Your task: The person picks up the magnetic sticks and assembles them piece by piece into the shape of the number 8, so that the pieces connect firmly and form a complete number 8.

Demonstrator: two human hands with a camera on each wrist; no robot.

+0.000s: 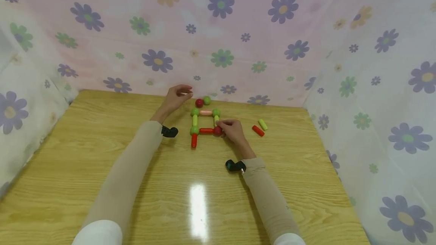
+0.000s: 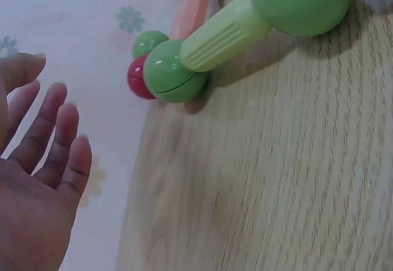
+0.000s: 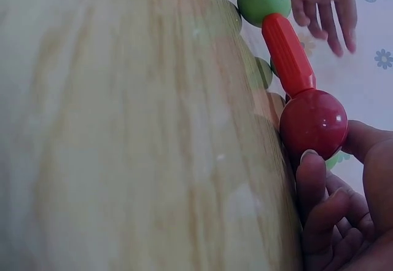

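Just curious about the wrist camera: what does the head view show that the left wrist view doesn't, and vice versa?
Only the head view shows the right hand, the red corner ball it pinches, a loose red stick and a loose yellow-green stick.

Only the left wrist view shows that a joined yellow-green stick is grooved.

Both show the left hand, the pink stick and green balls.
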